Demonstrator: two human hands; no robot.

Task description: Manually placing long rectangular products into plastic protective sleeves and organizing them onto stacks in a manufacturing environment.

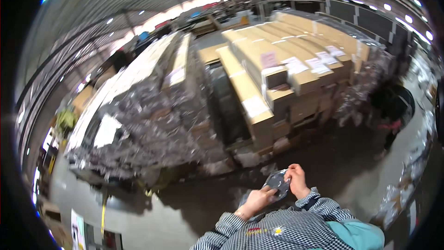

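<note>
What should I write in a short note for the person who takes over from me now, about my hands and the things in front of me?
Left hand: grips the lower edge of a crumpled piece of clear plastic film.
Right hand: pinches the upper edge of the same film.
In front: a stack of long cardboard boxes with its wrap partly off; plastic wrap hangs at its right side. To the left, a second stack is covered in wrap.
Done: one piece of film is in the hands.
Left: wrap remains on both stacks.

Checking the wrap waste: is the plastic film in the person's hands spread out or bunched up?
Bunched up: the plastic film sits as a small crumpled wad between the left hand and right hand.
</note>
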